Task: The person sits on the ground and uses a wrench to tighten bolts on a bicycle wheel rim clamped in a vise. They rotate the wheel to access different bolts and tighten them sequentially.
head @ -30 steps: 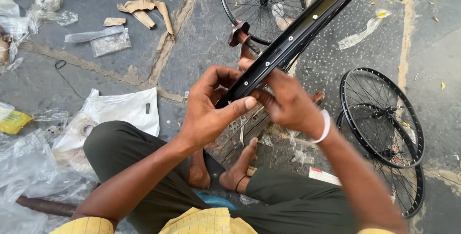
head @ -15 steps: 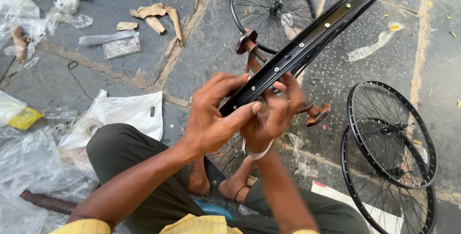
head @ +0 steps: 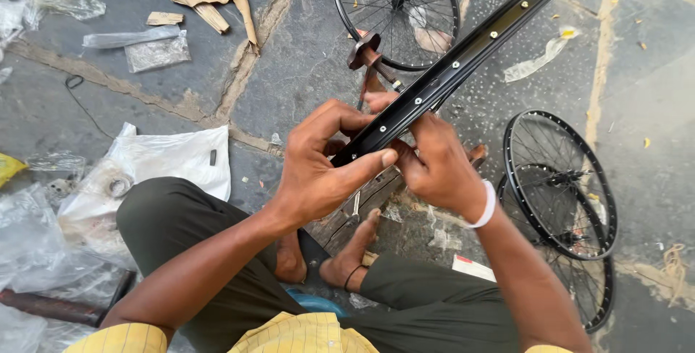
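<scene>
A person sits on the stone floor [head: 304,56] with legs folded and bare feet tucked in. Both hands hold a black rim [head: 463,56]. The rim is seen edge-on and runs slanted from the hands up to the top right. It has a row of small silver dots along it.

The left hand [head: 318,168] grips the low end of the rim. Its fingers curl over the top and its thumb presses on the near side. The right hand [head: 438,168] is closed on the rim just beside the left hand, and the two hands touch. The right wrist wears a white band [head: 486,204]. I cannot tell if the right hand pinches something small too.

Behind the hands stands a brown stand [head: 365,52] with a round rusty top. A wheel [head: 394,9] with thin spokes lies on the floor past it. Two more wheels [head: 561,186] lie stacked at the right, well apart from the hands.

At the left lies a white bag [head: 174,161] next to the person's knee. Clear plastic [head: 29,230] is heaped at the far left. Torn cardboard [head: 217,2] lies at the top, near a small clear packet [head: 156,52]. A dark red bar [head: 51,308] lies at the bottom left.
</scene>
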